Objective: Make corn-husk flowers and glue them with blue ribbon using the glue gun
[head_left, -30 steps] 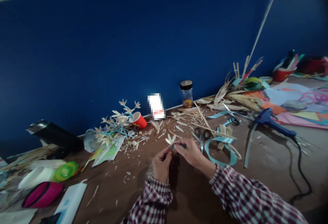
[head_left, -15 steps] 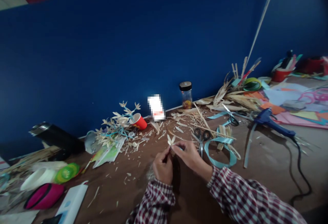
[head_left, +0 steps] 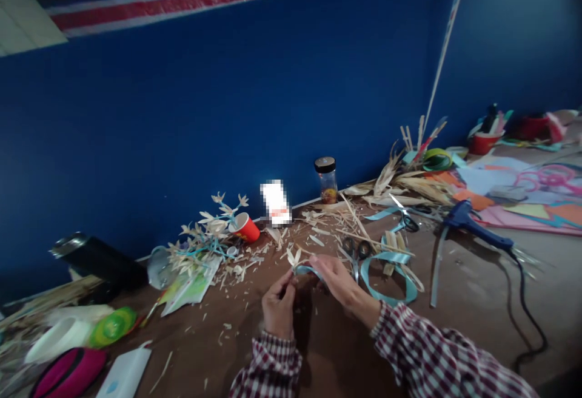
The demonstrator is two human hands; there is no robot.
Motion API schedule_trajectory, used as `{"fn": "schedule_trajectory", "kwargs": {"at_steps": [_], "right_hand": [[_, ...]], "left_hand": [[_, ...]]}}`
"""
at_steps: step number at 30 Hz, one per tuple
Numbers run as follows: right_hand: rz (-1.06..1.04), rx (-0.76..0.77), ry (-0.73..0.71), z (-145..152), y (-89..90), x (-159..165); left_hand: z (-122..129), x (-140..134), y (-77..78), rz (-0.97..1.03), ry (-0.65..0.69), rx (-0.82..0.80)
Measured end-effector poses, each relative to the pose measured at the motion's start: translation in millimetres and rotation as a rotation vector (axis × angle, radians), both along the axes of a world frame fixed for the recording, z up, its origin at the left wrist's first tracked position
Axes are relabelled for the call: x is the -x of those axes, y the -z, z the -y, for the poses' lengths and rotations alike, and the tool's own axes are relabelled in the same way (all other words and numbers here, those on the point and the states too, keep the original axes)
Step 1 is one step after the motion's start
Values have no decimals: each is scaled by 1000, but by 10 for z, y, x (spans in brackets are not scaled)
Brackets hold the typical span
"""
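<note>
Blue walls [head_left: 227,101] back a brown table [head_left: 331,355] littered with pale scraps [head_left: 239,270]; the left hand [head_left: 279,308] pinches a flower [head_left: 294,258], the right hand [head_left: 340,284] grips a blue strip [head_left: 308,269].

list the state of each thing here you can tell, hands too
left hand: pinching base of pale flower
right hand: at blue strip, grip unclear
pale flower: held, petals spread
blue strip: curved between the hands
jar: upright, lid on
red cup: tilted, mouth uncovered
glue gun: set down, cord attached
ribbon: loosely looped
</note>
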State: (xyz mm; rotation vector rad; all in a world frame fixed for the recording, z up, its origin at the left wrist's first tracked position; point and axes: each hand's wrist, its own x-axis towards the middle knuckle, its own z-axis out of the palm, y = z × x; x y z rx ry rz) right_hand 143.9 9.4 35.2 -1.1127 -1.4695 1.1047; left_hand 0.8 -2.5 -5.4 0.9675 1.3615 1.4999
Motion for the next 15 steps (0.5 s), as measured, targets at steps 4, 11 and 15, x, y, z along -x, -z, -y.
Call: {"fn": "schedule_trajectory", "kwargs": {"at_steps": [4, 11, 15], "right_hand": [[-90, 24, -113, -59, 45, 25], [-80, 34, -35, -97, 155, 80], [-175, 149, -83, -109, 195, 101]], "left_hand": [[17, 1, 20, -107, 63, -40], [29, -14, 2, -253, 85, -92], [31, -3, 24, -280, 99, -108]]}}
